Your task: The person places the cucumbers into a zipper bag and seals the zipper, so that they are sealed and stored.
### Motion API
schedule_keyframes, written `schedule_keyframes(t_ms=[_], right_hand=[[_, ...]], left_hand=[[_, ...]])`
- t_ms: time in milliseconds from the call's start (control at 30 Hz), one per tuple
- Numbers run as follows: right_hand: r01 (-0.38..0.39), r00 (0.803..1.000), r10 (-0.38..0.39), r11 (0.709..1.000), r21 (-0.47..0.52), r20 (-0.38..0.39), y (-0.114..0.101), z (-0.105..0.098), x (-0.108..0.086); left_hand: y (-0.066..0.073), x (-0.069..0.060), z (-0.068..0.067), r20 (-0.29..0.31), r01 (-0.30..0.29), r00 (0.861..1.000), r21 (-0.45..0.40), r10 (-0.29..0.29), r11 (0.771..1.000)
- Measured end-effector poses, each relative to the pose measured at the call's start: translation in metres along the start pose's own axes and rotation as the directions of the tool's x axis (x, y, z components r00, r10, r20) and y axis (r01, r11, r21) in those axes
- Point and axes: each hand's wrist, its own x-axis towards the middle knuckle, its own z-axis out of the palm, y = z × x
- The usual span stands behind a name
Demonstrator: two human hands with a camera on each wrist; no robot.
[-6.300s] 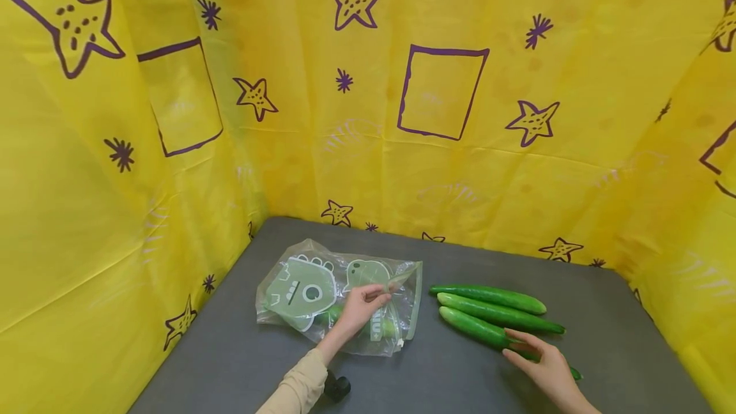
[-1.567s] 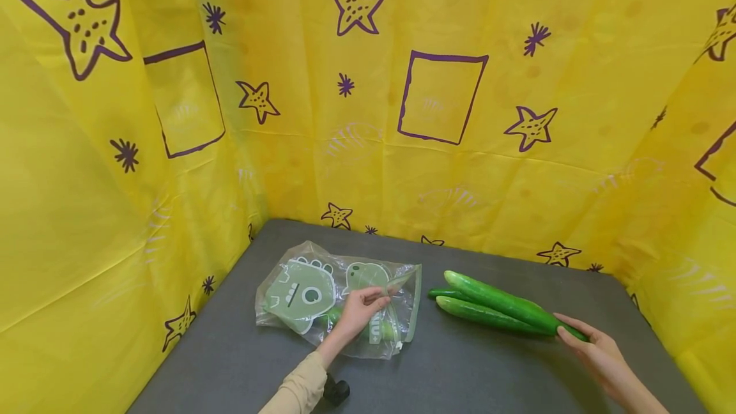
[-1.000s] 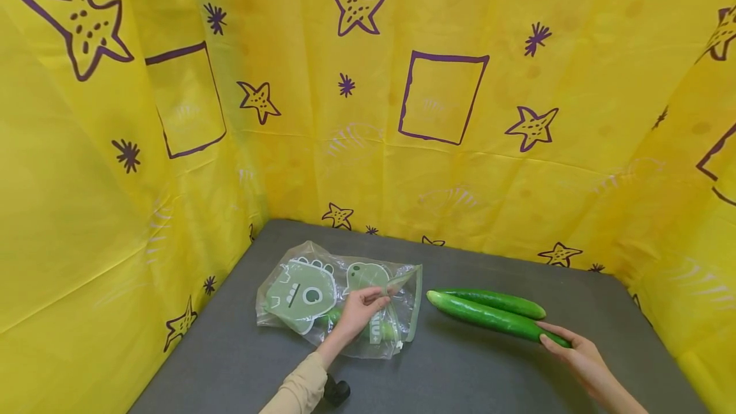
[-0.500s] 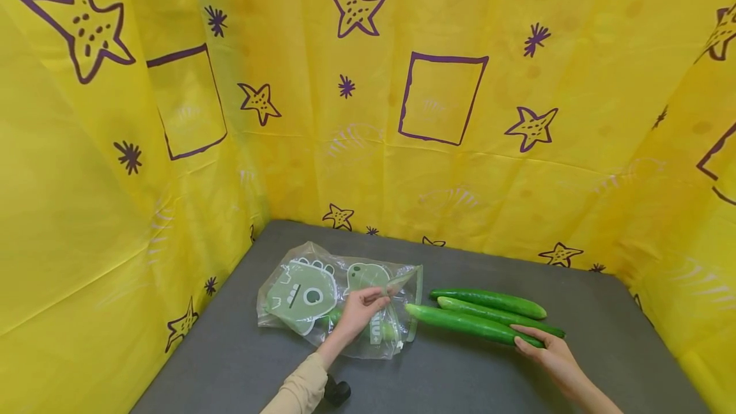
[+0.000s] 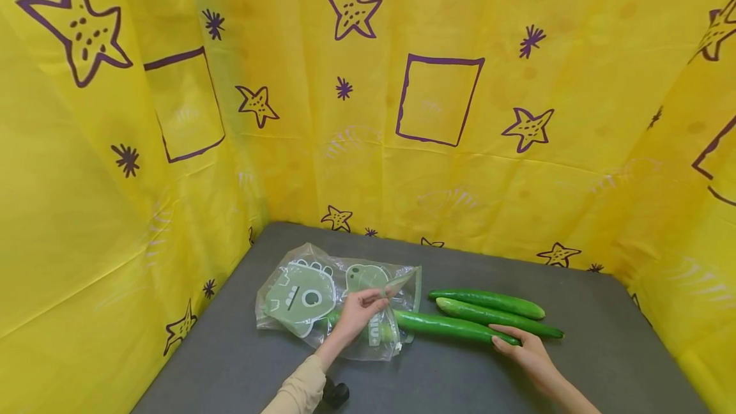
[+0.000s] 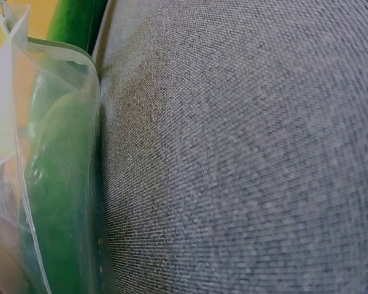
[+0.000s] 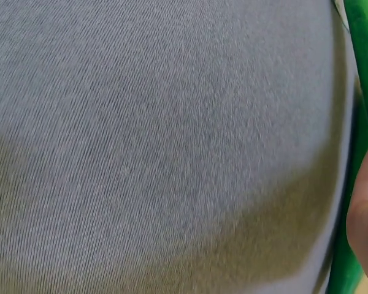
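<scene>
My left hand pinches the upper layer of a clear zip bag near its mouth, lifting that layer. Green dinosaur-like figures are printed on the bag. In my right hand is a long cucumber, held by its right end between thumb and fingers. Its left end passes through the bag's mouth and lies behind the clear plastic. Seen through the bag in the left wrist view is green cucumber skin. At the right edge of the right wrist view, my thumb lies along the held cucumber.
Two more cucumbers, a far one and a nearer one, lie side by side just behind the held one. A small black object sits by my left sleeve. Yellow curtains enclose the grey table.
The right hand took hold of the nearest cucumber, raised and swung it over the others, then brought it down and leftward into the bag's mouth. The left hand kept its pinch on the bag.
</scene>
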Motion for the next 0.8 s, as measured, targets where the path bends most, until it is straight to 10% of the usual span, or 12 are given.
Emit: schedule_keyframes(t_ms=[800], right_hand=[[0.070,0.997,-0.073,0.989,0.131,0.017,-0.012,0.053,0.018]], left_hand=[[0.001,-0.001,0.000,-0.009,-0.009,1.000,0.018,0.010,1.000]])
